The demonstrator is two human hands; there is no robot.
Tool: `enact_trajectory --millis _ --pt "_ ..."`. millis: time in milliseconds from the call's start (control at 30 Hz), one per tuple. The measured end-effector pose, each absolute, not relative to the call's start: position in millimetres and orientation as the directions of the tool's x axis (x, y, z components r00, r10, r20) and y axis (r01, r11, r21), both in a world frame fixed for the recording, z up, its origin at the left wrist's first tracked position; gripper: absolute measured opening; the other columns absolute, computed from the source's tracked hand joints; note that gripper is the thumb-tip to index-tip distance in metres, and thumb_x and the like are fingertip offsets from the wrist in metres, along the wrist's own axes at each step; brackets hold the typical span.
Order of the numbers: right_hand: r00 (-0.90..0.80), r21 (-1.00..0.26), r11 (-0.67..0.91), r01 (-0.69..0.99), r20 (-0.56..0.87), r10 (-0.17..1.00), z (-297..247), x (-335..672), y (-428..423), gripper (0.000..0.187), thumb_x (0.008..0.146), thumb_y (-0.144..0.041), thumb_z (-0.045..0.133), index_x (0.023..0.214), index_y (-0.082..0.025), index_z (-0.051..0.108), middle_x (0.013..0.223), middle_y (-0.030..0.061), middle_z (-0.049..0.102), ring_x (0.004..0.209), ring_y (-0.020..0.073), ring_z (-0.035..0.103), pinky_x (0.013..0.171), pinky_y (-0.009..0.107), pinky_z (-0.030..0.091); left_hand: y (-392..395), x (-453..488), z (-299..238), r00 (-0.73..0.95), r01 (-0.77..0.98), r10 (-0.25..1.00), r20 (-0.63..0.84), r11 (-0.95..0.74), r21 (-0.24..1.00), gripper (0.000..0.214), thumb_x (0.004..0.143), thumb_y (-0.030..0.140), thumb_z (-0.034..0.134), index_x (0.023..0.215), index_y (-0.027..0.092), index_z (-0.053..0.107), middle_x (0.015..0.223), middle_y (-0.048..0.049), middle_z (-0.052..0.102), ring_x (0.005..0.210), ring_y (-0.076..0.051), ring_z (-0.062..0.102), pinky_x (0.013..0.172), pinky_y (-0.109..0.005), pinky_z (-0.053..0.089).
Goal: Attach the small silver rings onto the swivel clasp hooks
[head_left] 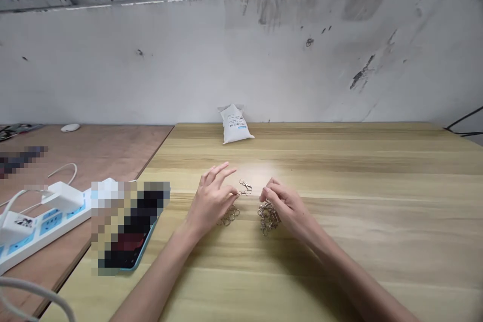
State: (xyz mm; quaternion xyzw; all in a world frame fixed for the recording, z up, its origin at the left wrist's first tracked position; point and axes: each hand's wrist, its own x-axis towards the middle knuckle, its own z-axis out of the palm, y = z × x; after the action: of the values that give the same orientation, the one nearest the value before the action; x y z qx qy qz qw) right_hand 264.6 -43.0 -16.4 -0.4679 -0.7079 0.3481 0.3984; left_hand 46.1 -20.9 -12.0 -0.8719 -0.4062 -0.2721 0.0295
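Observation:
My left hand (215, 196) pinches a small metal swivel clasp (243, 193) between thumb and forefinger, its other fingers raised and spread. Just beyond its tip lies another metal clasp with a ring (244, 184); I cannot tell whether the two touch. Partly under the left hand is a small group of metal rings and clasps (231, 217). My right hand (283, 201) is closed, fingers curled in with the thumb against them, above a heap of similar metal clasps (267, 219). Whatever its fingertips hold, if anything, is hidden.
A white plastic packet (236, 125) lies at the back of the wooden table (358, 171). To the left are a phone (132, 234), partly blurred out, and a white power strip (45, 226) with plugs and cables on a brown tabletop (124, 146). A stained wall rises behind.

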Motion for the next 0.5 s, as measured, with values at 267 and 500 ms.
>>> enact_trajectory --millis 267,500 --pt "-0.403 -0.518 0.438 0.734 0.186 0.896 -24.0 297.5 -32.2 0.026 0.097 -0.033 0.046 0.093 -0.022 0.069 0.086 0.0021 0.061 0.063 0.0115 0.057 0.058 0.024 0.039 -1.0 23.4 -33.4 0.283 0.827 0.898 0.338 -0.407 0.389 0.014 0.089 0.028 0.061 0.090 0.025 0.075 0.107 -0.0063 0.064 0.107 -0.026 0.054 0.091 -0.045 0.042" --pt "-0.459 -0.232 0.494 0.838 0.190 0.868 -34.1 280.9 -30.4 0.025 0.096 -0.021 0.047 0.089 -0.022 0.071 0.087 0.0024 0.063 0.063 0.0112 0.059 0.054 0.024 0.033 -11.2 19.8 -16.3 0.513 0.672 0.836 0.196 -0.533 0.514 0.020 0.093 0.029 0.055 0.101 0.023 0.072 0.103 -0.0061 0.064 0.097 -0.020 0.059 0.086 -0.032 0.047"
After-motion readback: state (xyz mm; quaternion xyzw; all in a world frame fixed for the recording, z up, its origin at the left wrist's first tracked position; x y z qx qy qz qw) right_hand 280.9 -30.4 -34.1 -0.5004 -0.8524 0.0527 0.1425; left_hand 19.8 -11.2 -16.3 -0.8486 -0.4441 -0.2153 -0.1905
